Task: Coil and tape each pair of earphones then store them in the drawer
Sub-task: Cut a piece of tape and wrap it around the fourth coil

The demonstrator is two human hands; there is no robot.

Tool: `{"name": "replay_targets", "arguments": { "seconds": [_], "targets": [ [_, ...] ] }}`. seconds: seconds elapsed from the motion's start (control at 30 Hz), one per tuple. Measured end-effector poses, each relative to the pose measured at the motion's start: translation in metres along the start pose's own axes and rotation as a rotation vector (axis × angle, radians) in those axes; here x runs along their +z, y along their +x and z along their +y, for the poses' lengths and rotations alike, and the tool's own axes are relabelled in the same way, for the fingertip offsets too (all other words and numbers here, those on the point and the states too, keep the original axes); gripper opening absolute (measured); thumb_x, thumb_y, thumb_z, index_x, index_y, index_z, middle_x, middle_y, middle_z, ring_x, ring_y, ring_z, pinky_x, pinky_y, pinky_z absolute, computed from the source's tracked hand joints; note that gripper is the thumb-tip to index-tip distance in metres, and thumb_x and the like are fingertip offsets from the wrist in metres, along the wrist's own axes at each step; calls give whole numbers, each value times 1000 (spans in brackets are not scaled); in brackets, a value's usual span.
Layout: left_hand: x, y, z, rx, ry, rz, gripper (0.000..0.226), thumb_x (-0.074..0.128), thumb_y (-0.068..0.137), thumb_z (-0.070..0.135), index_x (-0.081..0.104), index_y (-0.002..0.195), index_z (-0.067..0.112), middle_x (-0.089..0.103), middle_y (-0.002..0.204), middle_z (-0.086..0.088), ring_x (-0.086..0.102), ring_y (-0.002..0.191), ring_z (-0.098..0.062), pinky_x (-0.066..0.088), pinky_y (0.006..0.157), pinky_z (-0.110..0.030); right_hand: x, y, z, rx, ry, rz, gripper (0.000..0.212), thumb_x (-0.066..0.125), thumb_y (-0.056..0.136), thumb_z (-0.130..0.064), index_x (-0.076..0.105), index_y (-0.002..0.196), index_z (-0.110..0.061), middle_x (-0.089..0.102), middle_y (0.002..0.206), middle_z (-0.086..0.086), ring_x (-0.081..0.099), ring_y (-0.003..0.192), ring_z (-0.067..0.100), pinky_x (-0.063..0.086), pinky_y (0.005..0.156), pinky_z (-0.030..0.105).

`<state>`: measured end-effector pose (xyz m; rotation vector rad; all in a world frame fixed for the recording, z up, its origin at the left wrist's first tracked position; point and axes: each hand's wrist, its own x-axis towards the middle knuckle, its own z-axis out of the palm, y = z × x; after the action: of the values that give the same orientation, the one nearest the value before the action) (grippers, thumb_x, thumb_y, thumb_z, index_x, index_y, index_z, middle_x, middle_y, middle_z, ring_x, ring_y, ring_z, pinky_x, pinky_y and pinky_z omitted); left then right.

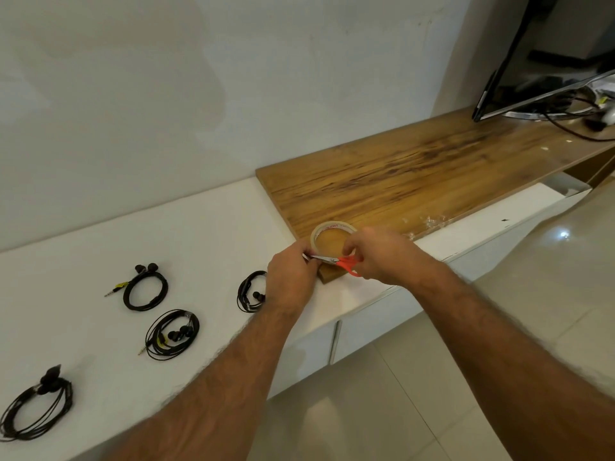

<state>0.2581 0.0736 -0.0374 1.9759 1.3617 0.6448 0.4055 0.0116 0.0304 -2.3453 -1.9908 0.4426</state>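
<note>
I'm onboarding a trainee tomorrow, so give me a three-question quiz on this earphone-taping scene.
1. True or false: the right hand holds the red-handled scissors.
2. How many coiled earphone sets lie on the white counter?
3. The tape roll sits on: A) the white counter, B) the wooden top, C) the floor.

Key: 1 true; 2 four; 3 B. The left hand pinches near the scissor blades; the tape strip itself is too small to see.
</note>
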Motion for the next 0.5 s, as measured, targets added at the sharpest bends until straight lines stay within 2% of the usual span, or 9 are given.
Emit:
{"name": "replay_targets", "arguments": {
  "seconds": [0.1, 0.2, 0.27, 0.4, 0.43, 0.5],
  "targets": [
    [2, -2, 0, -10, 15, 5, 6, 57, 91, 24, 63, 93, 24, 59, 73, 8, 59, 77, -18, 44, 68, -29, 7, -5, 0, 59, 112, -7, 36, 75, 83, -23, 65, 118, -21, 68, 109, 3, 62, 89, 15, 53, 74, 29],
    [3, -4, 2, -10, 33, -4, 12, 53, 91, 21, 64, 96, 24, 65, 79, 3, 60, 79, -19, 42, 66, -29, 12, -8, 0, 109, 221, -51, 47, 81, 76, -23, 62, 119, -22, 65, 103, 2, 64, 76, 11, 50, 58, 23],
    [3, -7, 4, -20, 24, -5, 14, 51, 90, 17, 63, 95, 24, 66, 82, 3, 59, 79, -17, 39, 65, -27, 10, -8, -1, 145, 270, -111, 54, 84, 72, -25, 61, 121, -22, 64, 99, 0, 66, 71, 10, 52, 54, 22],
    [2, -9, 5, -73, -17, 11, 11, 51, 92, 18, 60, 89, 23, 64, 78, 5, 57, 75, -15, 38, 56, -25, 2, -15, 0, 112, 354, -276, 64, 90, 63, -34, 63, 119, -20, 65, 103, 0, 66, 83, 16, 61, 75, 36],
    [2, -8, 5, -77, -15, 13, 10, 51, 92, 18, 60, 89, 22, 63, 76, 5, 57, 74, -15, 37, 56, -25, 1, -17, 1, 96, 374, -248, 60, 89, 64, -34, 64, 117, -21, 65, 101, -2, 66, 86, 15, 60, 77, 36],
    [2, -7, 7, -84, -2, 17, 10, 51, 91, 19, 61, 90, 21, 62, 74, 5, 57, 74, -16, 36, 58, -28, 3, -17, 4, 78, 365, -41, 44, 84, 72, -28, 65, 112, -24, 66, 96, -5, 64, 87, 12, 57, 76, 32]
  ]
}}
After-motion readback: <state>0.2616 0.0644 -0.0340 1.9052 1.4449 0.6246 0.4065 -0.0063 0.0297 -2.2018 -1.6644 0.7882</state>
